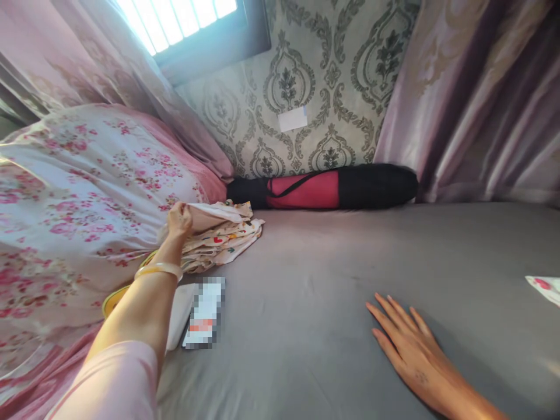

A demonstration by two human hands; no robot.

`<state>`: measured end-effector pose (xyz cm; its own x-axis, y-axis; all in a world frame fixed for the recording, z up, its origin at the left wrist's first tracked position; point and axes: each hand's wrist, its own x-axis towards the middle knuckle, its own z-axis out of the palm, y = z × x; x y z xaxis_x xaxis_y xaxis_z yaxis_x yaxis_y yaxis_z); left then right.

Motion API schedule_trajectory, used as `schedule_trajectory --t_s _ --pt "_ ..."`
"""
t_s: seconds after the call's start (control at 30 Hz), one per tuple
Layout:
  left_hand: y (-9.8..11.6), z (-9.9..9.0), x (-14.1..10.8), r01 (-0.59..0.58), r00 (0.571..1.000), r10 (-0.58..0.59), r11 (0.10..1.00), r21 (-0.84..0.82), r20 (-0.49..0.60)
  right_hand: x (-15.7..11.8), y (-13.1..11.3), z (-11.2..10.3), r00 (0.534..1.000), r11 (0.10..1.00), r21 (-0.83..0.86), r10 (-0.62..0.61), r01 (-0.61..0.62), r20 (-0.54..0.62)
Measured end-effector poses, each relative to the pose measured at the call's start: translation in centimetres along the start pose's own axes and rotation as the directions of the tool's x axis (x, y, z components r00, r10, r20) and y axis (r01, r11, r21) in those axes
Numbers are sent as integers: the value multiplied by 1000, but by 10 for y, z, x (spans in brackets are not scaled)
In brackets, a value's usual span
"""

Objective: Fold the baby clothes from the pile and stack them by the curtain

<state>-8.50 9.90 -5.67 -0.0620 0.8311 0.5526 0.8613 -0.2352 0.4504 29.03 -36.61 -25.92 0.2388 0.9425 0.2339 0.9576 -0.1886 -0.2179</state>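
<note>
At the left, my left hand (179, 219) is closed on the edge of a crumpled cream cloth (219, 240) with small coloured prints. The cloth lies on the grey sheet (306, 303) beside the floral bedding. My right hand (409, 344) rests palm down on the sheet at the lower right, its fingers spread and holding nothing. Below the cloth, next to my left forearm, lies a flat item with a blurred-out surface (205, 312), beside a white object (180, 315).
A black and red long bag (306, 189) lies along the patterned wall (289, 76). Floral bedding (87, 198) is heaped at the left, with something yellow (114, 300) by my forearm. Curtains hang on both sides. A floral cloth corner (545, 287) shows at the right edge.
</note>
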Motion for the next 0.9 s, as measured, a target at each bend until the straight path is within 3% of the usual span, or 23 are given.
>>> schedule_trajectory --t_s 0.17,0.3,0.4,0.5,0.67,0.8,0.9 --pt "75 -20 1 -239 959 204 955 -175 -196 2 -3 -2 1000 1000 -15 5 -5 -2" --pt "130 -28 -10 -291 952 223 875 -387 -211 2 -8 -8 1000 1000 -8 18 -18 4" --pt "165 -29 -30 -159 987 143 739 -655 -78 2 -12 -14 1000 999 23 24 -25 20" --pt "198 -33 -59 4 988 130 540 -841 89 2 -13 -19 998 998 64 26 -30 50" --pt "248 -44 -108 232 938 196 261 -937 286 3 -13 -31 996 976 215 14 -32 85" --pt "280 -50 -142 383 868 280 151 -912 411 8 -21 -53 989 907 403 74 -121 131" --pt "296 -54 -163 451 820 356 83 -889 449 17 -32 -72 985 846 506 153 -170 75"
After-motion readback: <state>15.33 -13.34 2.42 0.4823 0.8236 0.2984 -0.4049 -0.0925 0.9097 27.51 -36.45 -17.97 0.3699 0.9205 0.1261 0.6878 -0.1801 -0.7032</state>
